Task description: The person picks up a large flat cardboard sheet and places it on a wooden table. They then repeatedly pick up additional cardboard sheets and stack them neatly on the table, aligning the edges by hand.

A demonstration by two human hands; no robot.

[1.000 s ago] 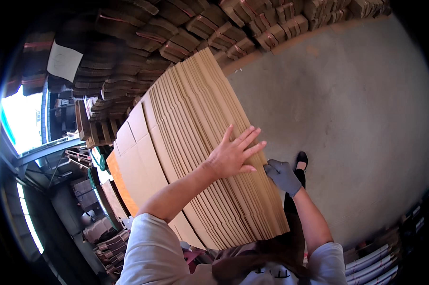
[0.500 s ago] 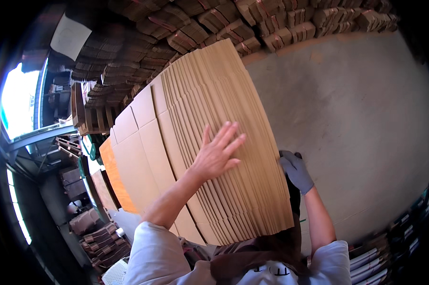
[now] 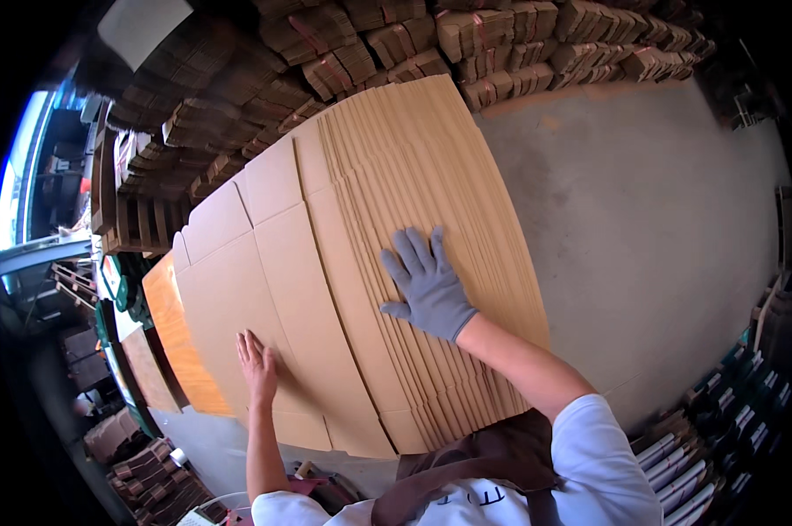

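Note:
A fanned stack of flat brown cardboard sheets (image 3: 370,237) lies in front of me, its many edges overlapping in steps on the right side. My right hand (image 3: 427,285), in a grey glove, rests spread on those stepped edges. Bare, my left hand (image 3: 257,366) touches the creased top sheet at the left, fingers stretched out and fairly close together. Neither hand grips anything. Beyond the sheets' left end shows an orange-brown wooden board (image 3: 185,342).
Tied bundles of folded cardboard (image 3: 479,39) are piled along the far side. A wooden pallet (image 3: 142,223) stands at the far left. Grey concrete floor (image 3: 642,193) spreads to the right. More cardboard pieces (image 3: 155,478) lie low at the left, and pale bars (image 3: 677,478) are at lower right.
My left hand has gone from the stepped edges to the left part of the top sheet. The gloved right hand has moved from the stack's right edge onto the stepped edges.

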